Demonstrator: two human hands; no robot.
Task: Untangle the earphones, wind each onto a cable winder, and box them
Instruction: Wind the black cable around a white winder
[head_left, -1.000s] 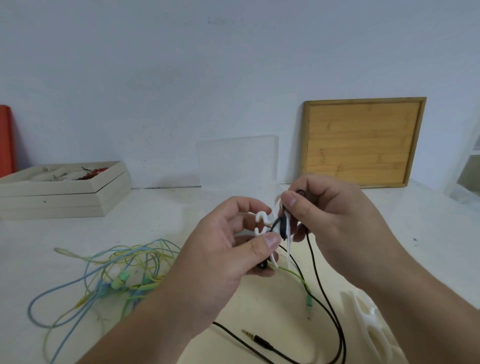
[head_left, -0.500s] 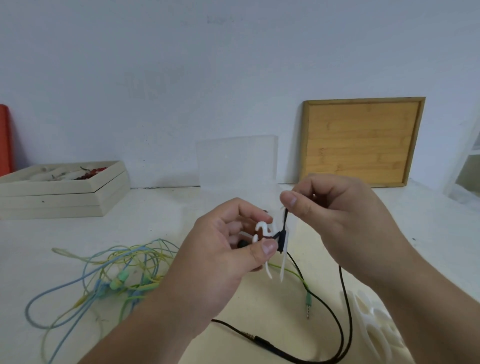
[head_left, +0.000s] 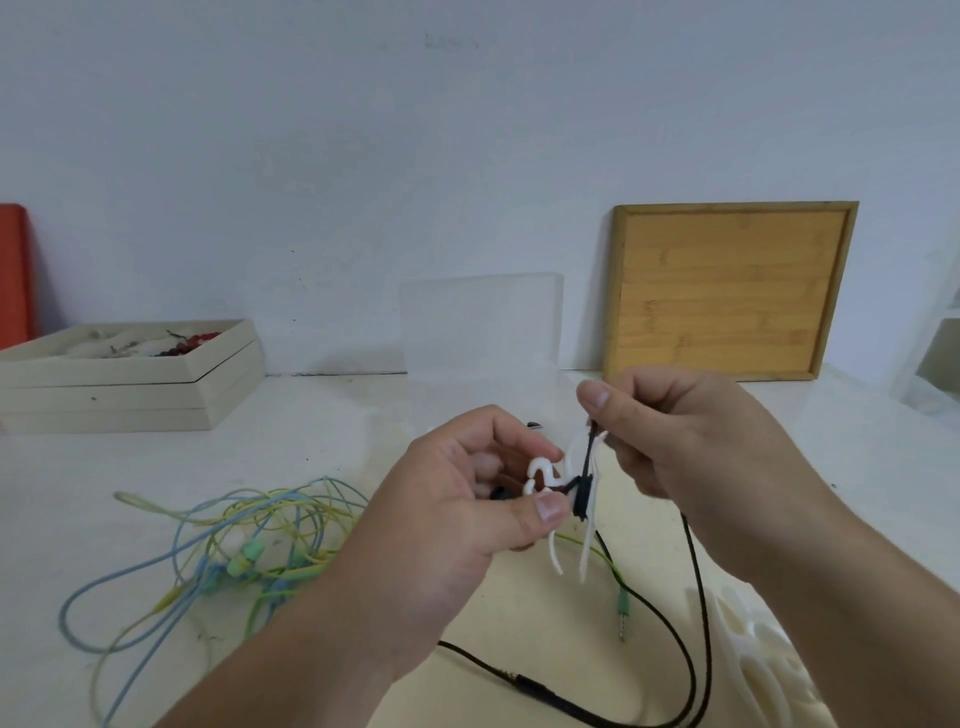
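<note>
Presently the white cable winder (head_left: 545, 475) is pinched by the left hand (head_left: 457, 519); the black earphone cable (head_left: 589, 457) is pinched upright above it by the right hand (head_left: 691, 447).

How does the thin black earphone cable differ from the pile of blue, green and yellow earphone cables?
The thin black earphone cable is one strand; the pile of blue, green and yellow cables is several, tangled. The right hand pinches the black cable by the white plastic winder; the pile lies untouched on the white table. Both are thin cords.
</note>
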